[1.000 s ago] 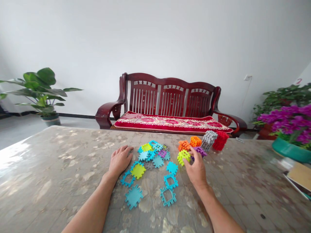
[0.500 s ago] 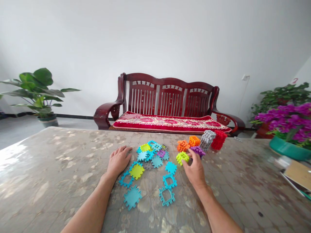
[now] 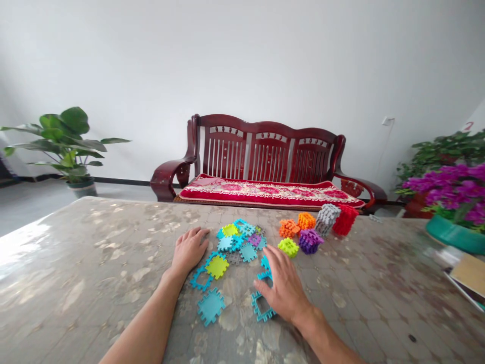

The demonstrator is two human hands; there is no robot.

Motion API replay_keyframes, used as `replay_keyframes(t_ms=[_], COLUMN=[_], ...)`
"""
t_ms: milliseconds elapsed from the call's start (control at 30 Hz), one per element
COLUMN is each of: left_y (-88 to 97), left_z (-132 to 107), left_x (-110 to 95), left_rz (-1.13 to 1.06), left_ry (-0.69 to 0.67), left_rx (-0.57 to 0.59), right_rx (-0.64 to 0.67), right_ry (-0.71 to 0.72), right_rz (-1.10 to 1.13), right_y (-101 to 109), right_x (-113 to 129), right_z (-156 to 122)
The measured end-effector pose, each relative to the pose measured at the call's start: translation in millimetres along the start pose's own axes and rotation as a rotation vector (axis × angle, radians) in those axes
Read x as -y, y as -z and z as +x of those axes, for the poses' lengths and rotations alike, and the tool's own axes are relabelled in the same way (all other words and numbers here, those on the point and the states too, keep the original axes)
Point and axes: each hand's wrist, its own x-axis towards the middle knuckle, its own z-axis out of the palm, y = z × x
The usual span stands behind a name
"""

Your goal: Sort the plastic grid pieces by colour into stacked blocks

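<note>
My left hand (image 3: 190,248) lies on the table with its fingers stretched out, holding nothing, just left of a loose heap of flat notched building tiles. The heap mixes blue pieces (image 3: 248,252), a purple tile (image 3: 254,239) and lime ones (image 3: 217,266). My right hand (image 3: 282,280) hovers with thumb and fingers apart over a row of blue tiles, partly hiding them; a blue frame tile (image 3: 262,307) shows below the thumb. Closer to me lies a solid blue tile (image 3: 211,306). Beyond the right hand sits a small lime stack (image 3: 288,247).
Stacks of purple (image 3: 309,241), orange (image 3: 289,228), grey (image 3: 327,220) and red tiles (image 3: 345,220) stand at the back right. A teal flowerpot (image 3: 454,233) and a cardboard-coloured pad (image 3: 470,275) are at the table's right edge. A wooden bench (image 3: 265,156) stands behind.
My right hand has left the lime stack and moved left and toward me, over the blue tiles. My left hand stays on the table. The view has shifted slightly.
</note>
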Motion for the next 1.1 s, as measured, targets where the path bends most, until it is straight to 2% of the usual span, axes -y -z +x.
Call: replay_keyframes(t_ms=[133, 233, 600, 733, 800, 933, 1100], left_y=[0.2, 0.2, 1.5, 2.6, 2.5, 1.3, 1.3], left_z=[-0.5, -0.8, -2.7, -3.4, -3.6, -3.9, -4.5], left_x=[-0.6, -1.2, -2.6, -3.3, -3.4, -3.8, -5.2], left_rz=[-0.002, 0.000, 0.007, 0.000, -0.003, -0.006, -0.002], left_ry=[0.007, 0.000, -0.013, -0.009, -0.008, -0.001, 0.002], left_rx=[-0.002, -0.006, -0.023, -0.021, -0.019, -0.032, -0.037], right_rx=[0.022, -0.001, -0.139, -0.159, -0.094, 0.141, 0.264], right_ry=[-0.039, -0.071, -0.150, -0.116, -0.044, 0.098, 0.165], right_rz=[-0.098, -0.112, 0.003, 0.032, 0.041, 0.055, -0.023], right_y=[-25.6, -36.7, -63.0, -57.8, -49.4, -37.6, -42.4], right_x=[3.4, 4.6, 32.0, 47.0, 56.7, 77.1, 91.8], right_z=[-11.5, -11.2, 13.4, 20.2, 24.4, 36.0, 48.7])
